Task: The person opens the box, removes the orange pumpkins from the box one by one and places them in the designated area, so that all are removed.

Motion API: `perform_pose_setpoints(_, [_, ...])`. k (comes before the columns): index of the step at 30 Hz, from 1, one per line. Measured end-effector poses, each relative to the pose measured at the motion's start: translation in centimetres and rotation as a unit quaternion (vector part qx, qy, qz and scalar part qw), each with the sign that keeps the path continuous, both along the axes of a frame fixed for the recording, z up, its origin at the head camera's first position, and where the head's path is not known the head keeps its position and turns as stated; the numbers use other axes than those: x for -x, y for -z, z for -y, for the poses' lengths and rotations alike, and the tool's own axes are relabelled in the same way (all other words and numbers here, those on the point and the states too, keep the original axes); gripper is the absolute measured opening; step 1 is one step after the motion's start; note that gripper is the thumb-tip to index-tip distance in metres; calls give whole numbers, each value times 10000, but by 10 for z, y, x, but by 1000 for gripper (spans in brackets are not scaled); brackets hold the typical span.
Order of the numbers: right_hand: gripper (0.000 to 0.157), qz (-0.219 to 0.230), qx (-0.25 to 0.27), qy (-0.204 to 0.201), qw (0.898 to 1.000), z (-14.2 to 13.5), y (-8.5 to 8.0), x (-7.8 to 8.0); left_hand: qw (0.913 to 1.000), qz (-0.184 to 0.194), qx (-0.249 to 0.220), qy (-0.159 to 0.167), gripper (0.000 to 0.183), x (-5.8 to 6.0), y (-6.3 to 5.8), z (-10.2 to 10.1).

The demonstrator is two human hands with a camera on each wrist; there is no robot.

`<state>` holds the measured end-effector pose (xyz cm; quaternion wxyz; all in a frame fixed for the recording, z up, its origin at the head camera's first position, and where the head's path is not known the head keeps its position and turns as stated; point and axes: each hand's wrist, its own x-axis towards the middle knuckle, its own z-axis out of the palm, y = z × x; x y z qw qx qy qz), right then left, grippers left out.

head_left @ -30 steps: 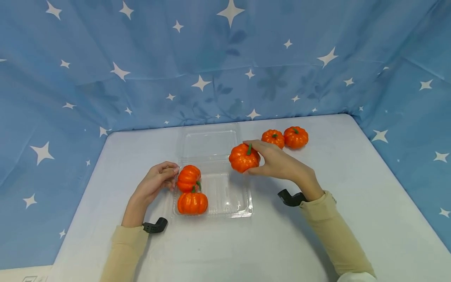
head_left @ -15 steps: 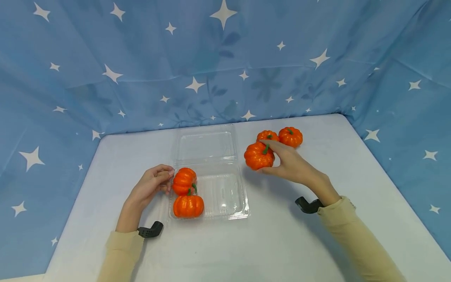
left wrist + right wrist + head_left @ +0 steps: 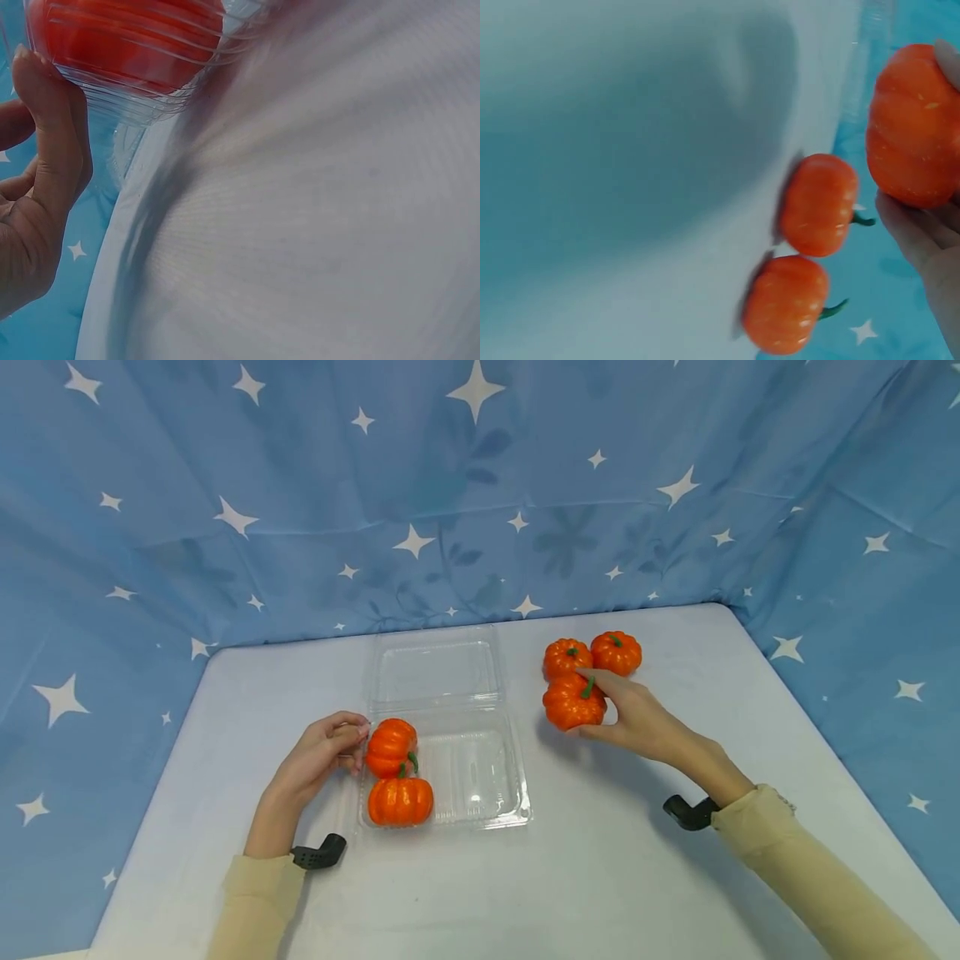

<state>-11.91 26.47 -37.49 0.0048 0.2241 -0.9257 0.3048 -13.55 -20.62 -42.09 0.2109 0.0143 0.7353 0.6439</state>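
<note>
My right hand (image 3: 641,718) grips a small orange pumpkin (image 3: 572,703) with a green stem, thumb on the near side and fingers on the far side. In the right wrist view this pumpkin (image 3: 911,127) is held above the table. A clear plastic clamshell box (image 3: 480,777) lies with its lid (image 3: 442,668) folded back. Two pumpkins sit in its left part, one behind (image 3: 390,747) and one in front (image 3: 401,802). My left hand (image 3: 322,752) pinches the box's left rim; in the left wrist view the thumb (image 3: 56,127) touches the ribbed wall (image 3: 150,97).
Two more pumpkins stand side by side at the back right, a left one (image 3: 566,657) and a right one (image 3: 617,652). A white cloth covers the table (image 3: 525,893). Blue star-patterned curtain (image 3: 300,527) hangs behind and at both sides.
My right hand has carried its pumpkin rightward, from over the box's right edge to just in front of the two back pumpkins. The left hand stays at the box; the head view has shifted slightly.
</note>
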Motion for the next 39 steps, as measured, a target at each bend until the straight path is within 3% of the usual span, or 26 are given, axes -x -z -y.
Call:
perform_pose_setpoints(17, [78, 374, -191, 399, 9983, -33, 15, 2, 10000, -67, -5, 53, 43, 0, -3, 0])
perform_pose_setpoints(31, [83, 1110, -556, 787, 9891, -43, 13, 19, 9999, -92, -6, 63, 42, -1, -3, -1])
perform_pose_setpoints(39, [82, 1177, -607, 931, 9868, -42, 22, 21, 10000, -71, 13, 64, 38, -2, -4, -1])
